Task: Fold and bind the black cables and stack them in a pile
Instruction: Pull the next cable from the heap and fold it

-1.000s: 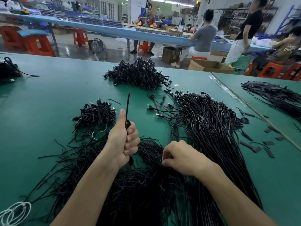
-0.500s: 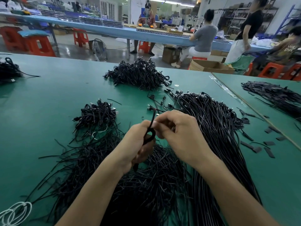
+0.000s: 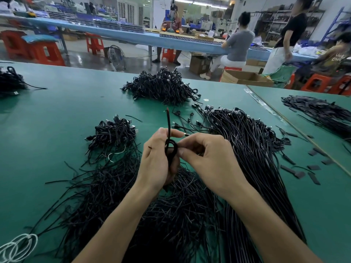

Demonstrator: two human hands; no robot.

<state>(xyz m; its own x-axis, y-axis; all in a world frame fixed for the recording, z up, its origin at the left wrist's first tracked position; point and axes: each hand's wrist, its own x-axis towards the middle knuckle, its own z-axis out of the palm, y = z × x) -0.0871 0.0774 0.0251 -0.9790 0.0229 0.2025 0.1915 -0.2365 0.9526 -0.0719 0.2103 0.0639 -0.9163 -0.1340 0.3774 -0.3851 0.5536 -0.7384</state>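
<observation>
Black cable (image 3: 168,126), pinched by right hand (image 3: 210,158), disappears inside left hand (image 3: 154,164).

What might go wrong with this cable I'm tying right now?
The tie is only loosely looped, its free end sticking up; if the right hand loses its pinch, it may unwind. The left hand grips the folded cable above the heap of loose ties, so a dropped bundle could tangle there.
</observation>
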